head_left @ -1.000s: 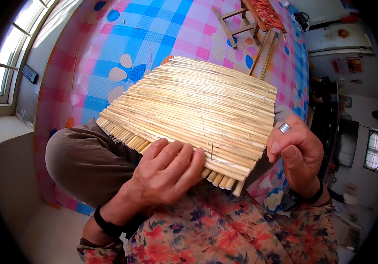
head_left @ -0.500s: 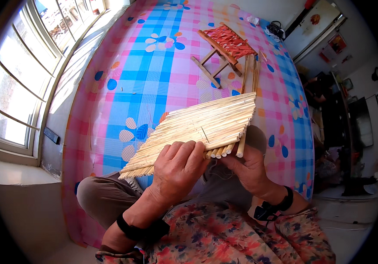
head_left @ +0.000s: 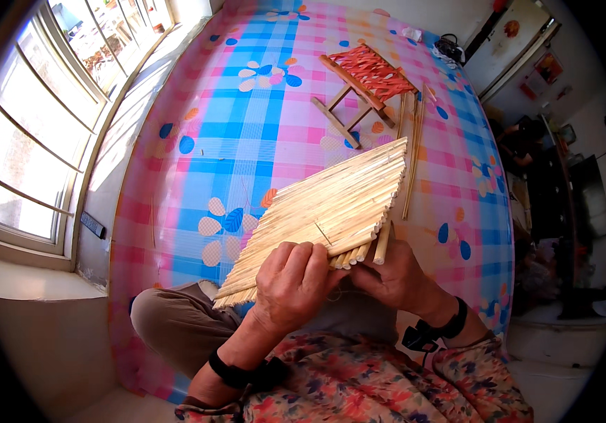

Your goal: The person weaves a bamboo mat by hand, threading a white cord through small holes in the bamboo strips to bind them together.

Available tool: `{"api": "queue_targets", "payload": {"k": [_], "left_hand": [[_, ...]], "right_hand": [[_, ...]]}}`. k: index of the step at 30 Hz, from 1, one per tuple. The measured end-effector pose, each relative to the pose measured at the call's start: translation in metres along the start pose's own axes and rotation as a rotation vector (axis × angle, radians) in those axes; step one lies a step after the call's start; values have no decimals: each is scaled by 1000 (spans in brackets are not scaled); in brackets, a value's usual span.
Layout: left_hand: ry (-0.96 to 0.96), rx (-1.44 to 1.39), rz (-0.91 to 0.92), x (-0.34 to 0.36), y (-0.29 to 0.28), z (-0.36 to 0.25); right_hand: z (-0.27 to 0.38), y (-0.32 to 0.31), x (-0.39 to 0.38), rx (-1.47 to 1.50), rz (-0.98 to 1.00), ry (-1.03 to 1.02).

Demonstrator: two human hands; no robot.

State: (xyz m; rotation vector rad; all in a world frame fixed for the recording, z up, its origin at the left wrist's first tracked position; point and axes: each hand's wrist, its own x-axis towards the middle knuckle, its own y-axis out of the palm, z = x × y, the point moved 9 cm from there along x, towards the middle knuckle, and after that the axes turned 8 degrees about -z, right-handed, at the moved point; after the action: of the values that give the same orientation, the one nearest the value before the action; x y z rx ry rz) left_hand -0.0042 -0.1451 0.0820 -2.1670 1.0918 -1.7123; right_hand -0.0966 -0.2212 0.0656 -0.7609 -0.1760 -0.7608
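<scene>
At the centre of the frame a flat mat of pale straw-coloured reed stalks bound side by side (head_left: 328,211) is held tilted above the lap; the left hand (head_left: 290,285) has its fingers curled together over the near edge, while the right hand (head_left: 393,275) clamps from beneath, its fingertips hidden. The smooth, rigid stalks end unevenly at lower right, so a loose one could, I judge, slide out if the grip slackens. Beyond, upper centre, a small wooden folding stool with red woven seat (head_left: 366,74) stands on the pink-and-blue checked floor covering (head_left: 246,141).

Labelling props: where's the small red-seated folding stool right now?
Head view, upper centre-right: the folding stool stands on the checked floor mat, beyond the reed mat, beside loose sticks.
</scene>
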Motion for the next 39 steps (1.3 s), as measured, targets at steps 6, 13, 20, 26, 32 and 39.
{"api": "queue_targets", "payload": {"k": [6,13,20,26,32,39], "left_hand": [[-54,62,-36,8,-6,12],[-115,79,-56,5,-11,25],[-105,59,-75,3,-8,23],[-105,42,-35,5,-5,23],[-86,25,-63,3,-7,22],[-116,-24,-56,4,-7,17]], "right_hand": [[13,4,26,19,-37,-27],[19,12,27,59,-91,-44],[15,10,12,80,-14,87],[20,-6,26,10,-5,123],[18,2,31,22,28,-44],[11,8,10,-11,119,69]]}}
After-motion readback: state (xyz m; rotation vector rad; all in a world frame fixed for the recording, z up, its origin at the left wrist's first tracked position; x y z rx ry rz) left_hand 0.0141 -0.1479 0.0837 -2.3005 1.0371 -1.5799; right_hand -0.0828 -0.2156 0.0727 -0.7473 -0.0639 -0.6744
